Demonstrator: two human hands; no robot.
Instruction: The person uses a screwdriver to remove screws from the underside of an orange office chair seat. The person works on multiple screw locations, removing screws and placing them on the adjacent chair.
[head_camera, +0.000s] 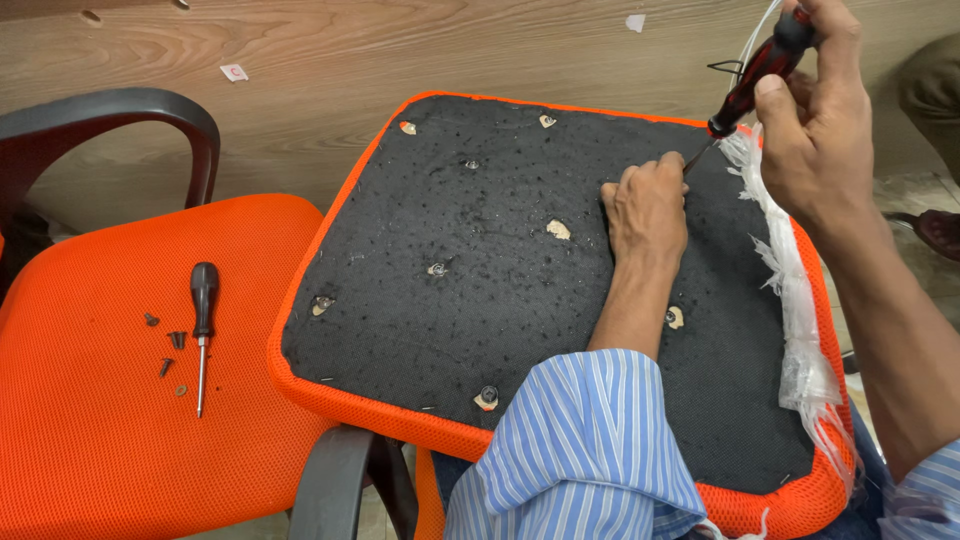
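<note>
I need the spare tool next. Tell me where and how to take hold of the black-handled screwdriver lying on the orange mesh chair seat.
Take the black-handled screwdriver by its thick black handle, the end farther from you, coming straight down from above. It lies flat on the orange mesh chair seat, shaft pointing toward you, so the thin shaft offers little grip. Close from the right: the small dark screws sit just left of it.

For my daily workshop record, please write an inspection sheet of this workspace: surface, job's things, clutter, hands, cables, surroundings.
Surface: black underside of the seat cushion, orange mesh edge, several fixing holes.
Job's things: red-black screwdriver, tip at the cushion's far edge.
Clutter: spare screwdriver and loose screws on the orange chair; torn plastic wrap along the cushion's right edge.
Hands: left hand presses on the cushion near the tip; right hand grips the screwdriver handle.
Cables: nothing seen.
Surroundings: wooden panel behind.
</note>
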